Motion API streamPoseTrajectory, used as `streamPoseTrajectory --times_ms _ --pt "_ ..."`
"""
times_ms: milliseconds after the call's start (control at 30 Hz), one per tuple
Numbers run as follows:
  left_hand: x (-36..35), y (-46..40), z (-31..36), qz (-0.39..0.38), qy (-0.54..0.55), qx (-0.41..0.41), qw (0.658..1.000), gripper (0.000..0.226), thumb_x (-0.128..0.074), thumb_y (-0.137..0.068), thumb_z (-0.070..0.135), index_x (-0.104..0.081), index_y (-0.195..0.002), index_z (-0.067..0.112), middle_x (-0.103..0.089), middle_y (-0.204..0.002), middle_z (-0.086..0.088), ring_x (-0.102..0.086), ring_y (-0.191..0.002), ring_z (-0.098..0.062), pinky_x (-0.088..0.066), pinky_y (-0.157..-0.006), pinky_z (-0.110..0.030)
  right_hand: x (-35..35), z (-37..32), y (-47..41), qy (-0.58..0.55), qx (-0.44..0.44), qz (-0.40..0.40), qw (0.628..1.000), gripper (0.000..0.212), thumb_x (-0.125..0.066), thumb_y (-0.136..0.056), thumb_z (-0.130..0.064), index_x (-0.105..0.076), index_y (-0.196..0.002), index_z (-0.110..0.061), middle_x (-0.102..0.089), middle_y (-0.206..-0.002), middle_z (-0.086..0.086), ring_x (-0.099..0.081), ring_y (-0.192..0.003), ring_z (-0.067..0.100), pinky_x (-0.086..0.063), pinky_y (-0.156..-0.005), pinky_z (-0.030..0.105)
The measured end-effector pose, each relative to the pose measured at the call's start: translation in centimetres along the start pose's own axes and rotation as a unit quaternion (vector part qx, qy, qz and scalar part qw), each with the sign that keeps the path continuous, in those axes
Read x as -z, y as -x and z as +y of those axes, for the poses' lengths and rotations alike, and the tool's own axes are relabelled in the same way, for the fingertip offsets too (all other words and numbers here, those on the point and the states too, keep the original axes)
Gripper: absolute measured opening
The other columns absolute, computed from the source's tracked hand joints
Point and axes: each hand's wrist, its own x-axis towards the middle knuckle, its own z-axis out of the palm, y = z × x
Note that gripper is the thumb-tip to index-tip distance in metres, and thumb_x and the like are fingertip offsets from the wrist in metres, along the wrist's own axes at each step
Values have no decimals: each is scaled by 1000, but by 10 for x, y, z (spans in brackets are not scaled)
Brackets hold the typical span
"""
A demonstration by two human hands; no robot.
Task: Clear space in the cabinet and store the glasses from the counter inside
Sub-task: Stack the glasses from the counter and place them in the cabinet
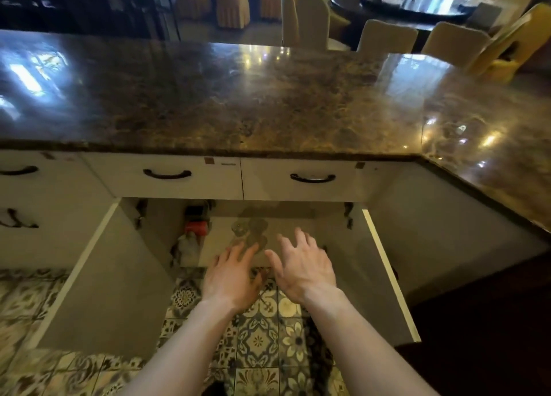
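The cabinet (pixel 298 228) under the dark marble counter (pixel 238 103) stands open, both doors swung wide. On its floor, several clear glasses (pixel 250 231) stand close together, faint and blurred. My left hand (pixel 232 276) and my right hand (pixel 304 267) reach side by side toward the cabinet's front edge, fingers spread, holding nothing. The left fingertips are just in front of the glasses; I cannot tell if they touch. No glasses show on the counter top.
A red-capped bottle (pixel 195 234) and a dark object stand at the cabinet's left back. The open left door (pixel 104 276) and right door (pixel 384 270) flank my arms. Drawers with black handles (pixel 167 174) sit above. Patterned tile floor (pixel 259 336) lies below; chairs stand beyond the counter.
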Motion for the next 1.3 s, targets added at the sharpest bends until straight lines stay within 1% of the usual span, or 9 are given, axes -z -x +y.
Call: streamPoseTrajectory --times_ms 400,500,633,767,833,900,1033,1133,1300 --pt "-30 21 -58 17 -9 -16 1000 66 -39 -94 66 -16 -152 46 -19 -164 4 -16 -151 -23 -13 -120 -48 -52 -24 17 -36 9 0 999 62 -24 -100 -64 -39 -148 -29 -22 -164 10 -22 -148 32 -28 -117 50" --pt "-39 21 -109 20 -6 0 1000 66 -40 -90 70 -19 -150 51 -23 -161 9 -25 -147 -23 -24 -118 -51 -73 -6 6 -38 -23 5 999 61 -26 -98 -66 -41 -145 -31 -23 -163 7 -25 -147 31 -27 -116 51" --pt "-42 21 -221 121 -47 49 990 64 -60 -87 54 -37 -145 38 -36 -154 -7 -39 -136 -35 -34 -110 -60 -93 63 -14 35 -112 57 991 62 -45 -97 -57 -35 -150 -28 -28 -159 11 -30 -143 32 -35 -113 51" --pt "-53 24 -338 160 -58 214 962 82 -51 -81 60 -32 -152 25 -31 -154 -21 -29 -138 -48 -31 -107 -70 -111 150 -13 140 -268 91 949 75 -56 -89 -59 -30 -150 -26 -26 -157 21 -20 -145 41 -22 -114 62" --pt "-70 36 -382 152 27 288 945 93 -53 -76 62 -22 -155 25 -29 -151 -27 -29 -136 -55 -30 -105 -74 -126 178 -5 81 -368 91 922 84 -64 -84 -61 -26 -149 -26 -29 -152 26 -22 -141 48 -19 -111 69" --pt "-86 52 -403 141 47 327 933 100 -66 -76 53 -9 -156 34 -28 -146 -32 -31 -129 -62 -32 -97 -80 -141 192 6 9 -438 81 895 92 -75 -79 -55 -21 -147 -24 -33 -144 32 -31 -132 56 -27 -106 70" --pt "-97 61 -379 161 60 373 912 104 -77 -77 42 -4 -151 46 -35 -143 -33 -39 -123 -62 -38 -92 -76 -150 185 17 5 -434 86 897 95 -80 -74 -51 -24 -144 -18 -37 -135 36 -40 -120 60 -37 -98 69" --pt "-96 58 -335 142 24 369 918 104 -76 -79 45 -2 -151 36 -39 -134 -39 -44 -114 -62 -43 -86 -71 -151 151 12 9 -434 81 897 99 -74 -79 -57 -19 -148 -13 -35 -140 33 -38 -125 55 -36 -99 65" --pt "-99 43 -244 113 104 328 932 111 -70 -85 47 15 -153 25 -31 -144 -34 -40 -126 -54 -44 -95 -64 -162 73 -3 -14 -403 73 912 105 -69 -83 -57 -10 -155 -8 -30 -148 28 -36 -131 46 -37 -105 54"
